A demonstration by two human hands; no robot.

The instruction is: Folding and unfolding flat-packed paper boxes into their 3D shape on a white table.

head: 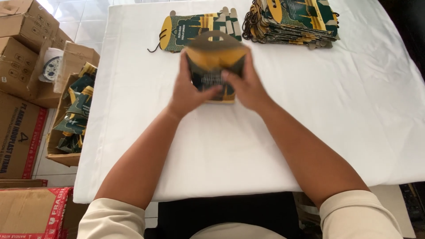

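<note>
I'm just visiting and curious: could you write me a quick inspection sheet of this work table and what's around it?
Surface: table under a white cloth, lightly creased.
Job's things: a green-and-gold printed card box, blurred, held above the cloth by both hands; one flat printed piece with a dark cord lies behind it; a stack of flat pieces sits at the far right.
Clutter: nothing seen on the cloth.
Grippers: left hand and right hand each grip a side of the box.
Cables: nothing seen apart from the dark cord handles on the pieces.
Surroundings: brown cartons on a tiled floor at left; an open carton holds more green pieces.
</note>
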